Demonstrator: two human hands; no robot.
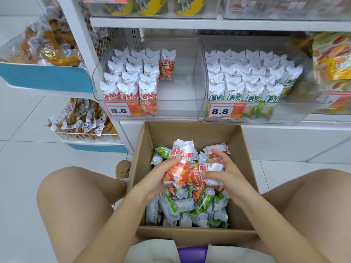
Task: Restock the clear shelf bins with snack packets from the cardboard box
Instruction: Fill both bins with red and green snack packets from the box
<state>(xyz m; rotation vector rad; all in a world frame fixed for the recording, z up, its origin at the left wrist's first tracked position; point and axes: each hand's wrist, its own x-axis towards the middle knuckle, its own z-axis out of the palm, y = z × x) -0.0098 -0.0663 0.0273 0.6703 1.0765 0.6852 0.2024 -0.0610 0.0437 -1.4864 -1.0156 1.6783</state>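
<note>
Here the cardboard box stands open on the white tiled floor between the person's knees, its far wall just under the shelf edge. Above it, the left clear bin has its right half bare, with red packets standing in its left half; the right clear bin is packed with green packets. Over the box, the left hand curls its grip round a bundle of red snack packets, one poking upward. The right hand grips a red packet lying crosswise against that bundle, fingers partly bent. Loose green and red packets fill the box below.
</note>
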